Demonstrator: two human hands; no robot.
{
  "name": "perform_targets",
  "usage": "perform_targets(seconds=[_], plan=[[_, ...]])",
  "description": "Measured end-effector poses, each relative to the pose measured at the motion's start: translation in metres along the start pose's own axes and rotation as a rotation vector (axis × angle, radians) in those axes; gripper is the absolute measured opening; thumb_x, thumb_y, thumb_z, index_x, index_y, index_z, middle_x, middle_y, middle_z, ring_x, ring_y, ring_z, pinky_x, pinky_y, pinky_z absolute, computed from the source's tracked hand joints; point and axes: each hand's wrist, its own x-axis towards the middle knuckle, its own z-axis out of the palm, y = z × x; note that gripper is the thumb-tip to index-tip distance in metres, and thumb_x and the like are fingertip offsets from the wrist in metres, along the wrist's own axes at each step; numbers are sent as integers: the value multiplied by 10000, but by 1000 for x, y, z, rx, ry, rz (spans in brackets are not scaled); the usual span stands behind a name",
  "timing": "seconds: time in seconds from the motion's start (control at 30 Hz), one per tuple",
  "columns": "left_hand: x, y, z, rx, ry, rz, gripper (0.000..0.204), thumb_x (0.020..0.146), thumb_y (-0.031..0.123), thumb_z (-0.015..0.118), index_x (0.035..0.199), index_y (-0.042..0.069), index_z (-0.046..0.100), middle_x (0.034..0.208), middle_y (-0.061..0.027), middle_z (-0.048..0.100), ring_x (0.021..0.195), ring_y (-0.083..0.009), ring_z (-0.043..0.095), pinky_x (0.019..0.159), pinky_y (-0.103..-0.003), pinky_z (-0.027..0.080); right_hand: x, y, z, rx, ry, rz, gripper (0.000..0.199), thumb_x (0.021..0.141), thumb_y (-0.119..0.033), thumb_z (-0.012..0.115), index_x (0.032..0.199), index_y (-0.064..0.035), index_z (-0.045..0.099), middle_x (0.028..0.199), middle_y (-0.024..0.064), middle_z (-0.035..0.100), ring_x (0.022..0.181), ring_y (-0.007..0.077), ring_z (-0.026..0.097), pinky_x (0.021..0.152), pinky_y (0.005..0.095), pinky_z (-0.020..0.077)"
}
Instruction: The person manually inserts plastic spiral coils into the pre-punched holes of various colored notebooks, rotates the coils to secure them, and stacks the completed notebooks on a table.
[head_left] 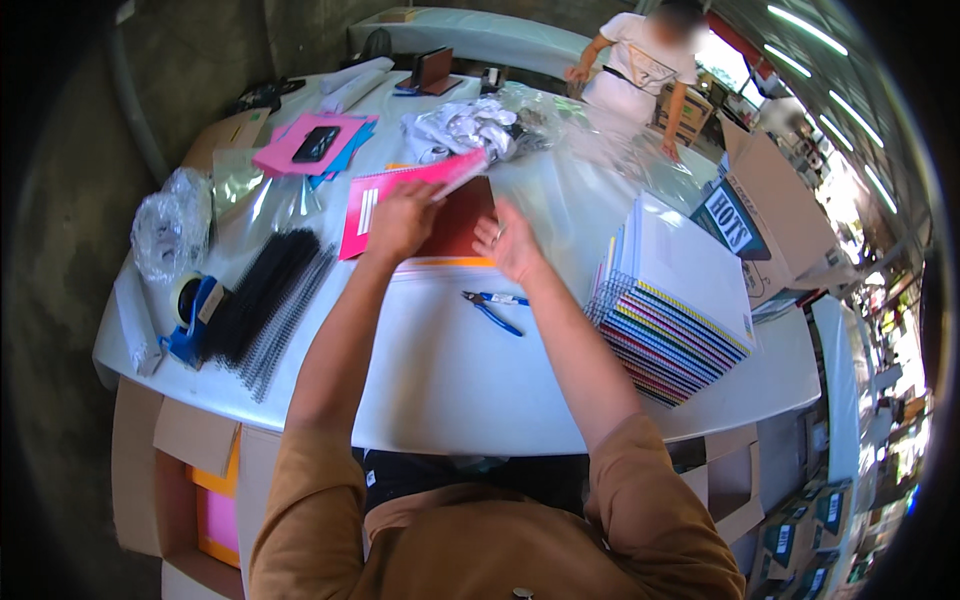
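My left hand [400,222] is closed on a pink-covered notebook [358,205], whose right side is lifted and tilted up. Under it lies a dark red cover [464,225] on top of a small pile with orange and white edges. Just right of that pile, my right hand [510,243] is open, fingers spread, holding nothing. Blue-handled cutting pliers [493,312] lie on the table below the pile. The lower side of the pink notebook is partly hidden by my left hand and forearm.
To the right stands a tall stack of spiral-bound notebooks [680,270] beside an open carton [775,215]. Black binding coils [265,305] and a blue tape dispenser [190,325] lie left. Farther back are a phone [316,144], crumpled plastic [465,130] and another person [640,65].
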Motion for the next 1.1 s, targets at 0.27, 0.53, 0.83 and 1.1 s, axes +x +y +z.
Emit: perform_targets(seconds=[0.27, 0.53, 0.83, 1.1], plan=[[-72, 111, -130, -1442, 614, -387, 282, 913, 125, 519, 1175, 28, 481, 1071, -87, 577, 994, -186, 569, 845, -364, 466, -109, 8, 38, 265, -237, -10, 602, 854, -362, 607, 1327, -94, 348, 1322, 82, 423, 1193, 208, 440, 964, 396, 382], [-201, 69, -102, -931, 51, -665, 357, 705, -51, 600, 1042, 25, 513, 913, -54, 557, 839, -136, 530, 771, -266, 423, -218, 12, -44, -367, -225, -389, 166, 795, -72, 689, 942, -22, 630, 913, 37, 649, 839, 71, 580, 764, 234, 474], [-207, 84, -60, -950, -36, -869, 234, 664, -96, 553, 867, 20, 563, 813, -33, 602, 752, -113, 552, 664, -228, 419, -239, 15, -70, -420, -73, -476, 190, 776, -83, 717, 931, -15, 629, 902, 35, 651, 798, 64, 580, 720, 225, 472], [-212, 59, -53, -684, -384, -603, 239, 699, -58, 523, 921, -7, 595, 841, -62, 622, 806, -161, 583, 709, -290, 457, -231, -10, -59, -566, -266, -445, 289, 764, -72, 705, 1035, -19, 619, 953, 64, 654, 870, 119, 593, 803, 271, 467]])
